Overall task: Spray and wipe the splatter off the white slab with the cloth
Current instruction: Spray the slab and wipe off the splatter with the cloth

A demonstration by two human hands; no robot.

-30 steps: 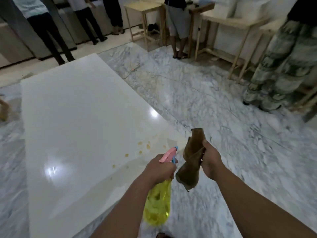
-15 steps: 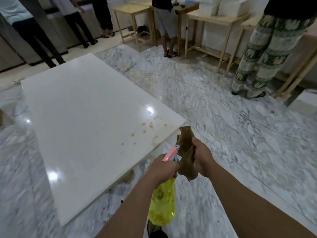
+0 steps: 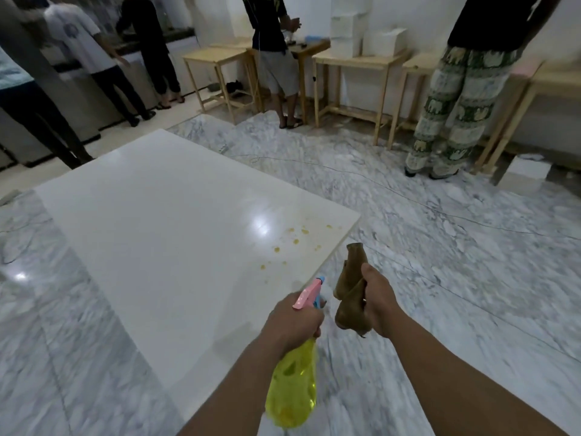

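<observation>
While both forearms reach forward from the bottom of the view, the left hand [image 3: 294, 319] is wrapped in a fist around the neck of a yellow spray bottle [image 3: 294, 390], knuckles up, with the translucent body hanging down and back under the wrist. Its pink trigger head [image 3: 306, 294] with a blue nozzle tip sticks out above the fist and points toward the near right corner of the white slab [image 3: 157, 221]. The fingers over the trigger are hidden behind the hand, so whether it is squeezed cannot be told.

Just beside it, the right hand [image 3: 379, 302] grips a bunched brown cloth [image 3: 350, 292], thumb on top and fingers curled round the middle; one end of the cloth stands up above the hand and the other droops below it. Bottle and cloth sit close together but apart, both held in the air over the slab's near right edge and the grey marble floor [image 3: 440, 262].

Yellow-orange splatter spots [image 3: 295, 241] lie scattered on the glossy slab near that right corner, ahead of the nozzle and untouched by either hand.

Further back, wooden tables [image 3: 355, 62] stand along the wall with white boxes [image 3: 382, 42] on them, and several people stand around, one in patterned green trousers [image 3: 449, 111].
</observation>
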